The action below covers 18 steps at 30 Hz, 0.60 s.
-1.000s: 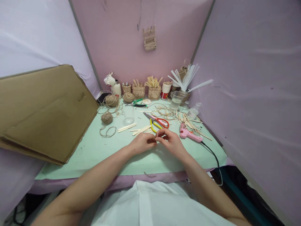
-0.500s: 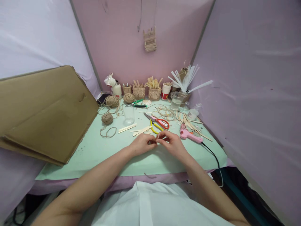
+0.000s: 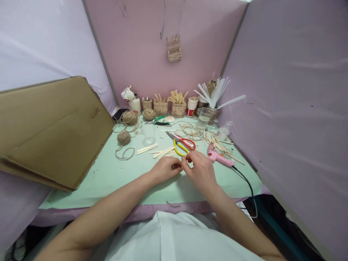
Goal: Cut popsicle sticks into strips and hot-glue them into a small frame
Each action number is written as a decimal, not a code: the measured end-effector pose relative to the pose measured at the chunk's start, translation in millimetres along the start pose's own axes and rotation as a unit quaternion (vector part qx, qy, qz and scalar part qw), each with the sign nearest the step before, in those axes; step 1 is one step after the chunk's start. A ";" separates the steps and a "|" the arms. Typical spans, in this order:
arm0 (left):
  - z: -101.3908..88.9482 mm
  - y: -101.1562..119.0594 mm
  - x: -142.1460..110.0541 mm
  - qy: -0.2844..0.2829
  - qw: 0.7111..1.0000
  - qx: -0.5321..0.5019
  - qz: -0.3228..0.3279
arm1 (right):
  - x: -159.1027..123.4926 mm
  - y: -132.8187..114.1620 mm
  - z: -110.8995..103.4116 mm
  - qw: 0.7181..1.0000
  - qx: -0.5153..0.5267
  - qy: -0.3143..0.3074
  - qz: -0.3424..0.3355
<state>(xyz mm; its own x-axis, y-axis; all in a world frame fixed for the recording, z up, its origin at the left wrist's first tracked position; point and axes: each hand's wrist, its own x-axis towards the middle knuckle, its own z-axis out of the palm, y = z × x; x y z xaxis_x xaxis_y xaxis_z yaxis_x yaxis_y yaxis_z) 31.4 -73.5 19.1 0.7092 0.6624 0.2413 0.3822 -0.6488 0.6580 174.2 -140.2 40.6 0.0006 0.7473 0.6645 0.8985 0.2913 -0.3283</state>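
Note:
My left hand [image 3: 166,169] rests low over the green tabletop with its fingers curled into a pinch. Against its fingertips, my right hand [image 3: 200,167] is closed with thumb and forefinger together. Whatever sits between the two sets of fingertips is too small and covered to make out. Just beyond my hands lie yellow-handled pliers [image 3: 181,149] and red-handled scissors [image 3: 188,143]. Flat wooden sticks [image 3: 165,152] lie beyond my left hand, and a pink glue gun [image 3: 219,158] is to the right of my right hand.
A large cardboard sheet [image 3: 54,130] leans at the left. Balls of twine [image 3: 124,137], a clear cup [image 3: 149,134] and loose twine [image 3: 190,130] occupy the table. Stick-filled baskets [image 3: 178,108] line the back. The glue gun's black cord [image 3: 247,178] hangs over the right front edge.
My right hand has turned, its knuckles rolling up and over, with the fingertips staying by my left hand. My left hand has barely moved. The view has tipped slightly.

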 end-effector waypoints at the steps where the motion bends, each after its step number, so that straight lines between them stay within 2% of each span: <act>1: 0.6 -0.3 -0.2 0.002 1.000 0.002 -0.003 | 0.0 -0.4 1.5 1.000 -0.006 0.001 -0.001; 7: 0.4 0.2 -0.8 0.017 1.000 0.004 -0.003 | 2.2 -0.1 1.6 1.000 0.006 0.000 0.007; 10: -5.0 2.4 -0.1 0.001 0.995 -0.103 0.001 | 5.9 1.7 -5.5 0.997 0.067 -0.015 0.025; 12: -9.6 3.2 0.8 -0.024 0.966 -0.255 -0.031 | 9.0 4.3 -10.1 0.987 0.142 -0.046 0.058; 14: -13.4 2.9 1.4 -0.054 0.911 -0.400 -0.090 | 11.7 8.1 -11.7 0.965 0.225 -0.090 0.104; 16: -15.5 2.0 1.3 -0.080 0.860 -0.484 -0.141 | 13.2 12.6 -9.2 0.939 0.288 -0.121 0.147; 18: -15.5 1.0 0.9 -0.087 0.834 -0.518 -0.171 | 13.6 16.7 -3.7 0.920 0.324 -0.134 0.176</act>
<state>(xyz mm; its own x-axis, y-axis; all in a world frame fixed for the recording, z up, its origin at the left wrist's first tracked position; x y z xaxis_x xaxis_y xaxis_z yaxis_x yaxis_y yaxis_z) 23.2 -67.7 31.1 0.7735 0.6195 -0.1338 -0.0732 0.2970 0.9521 190.8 -127.4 46.7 0.0557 0.9583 0.2802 0.4126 0.2335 -0.8805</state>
